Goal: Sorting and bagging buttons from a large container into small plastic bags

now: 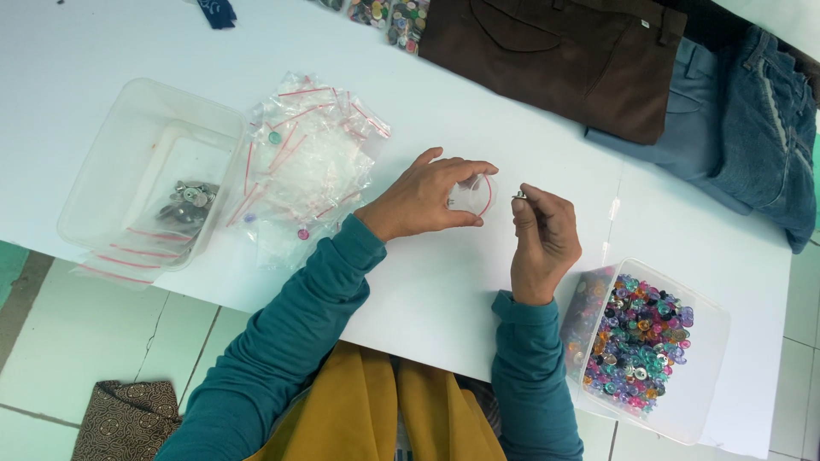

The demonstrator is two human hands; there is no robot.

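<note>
Sleeves: your two teal sleeves lie closest, coming in from 6 o'clock.
Right hand (544, 235): pinched around one small silvery button (519, 195) at its fingertips.
Left hand (431, 198): grasping one small clear zip bag (475, 195), just at 9 o'clock of the button.
Clear tub (705, 358): one, at 4 o'clock, heaped with coloured buttons, overhanging the near table edge.
Bag pile (307, 154): many empty zip bags at 10 o'clock.
Second tub (120, 162): one, at 9 o'clock, holding filled bags.
Garments: one brown (564, 51), two denim (752, 119), at 1 o'clock.
White table (444, 282): bare between your hands and the near edge.
</note>
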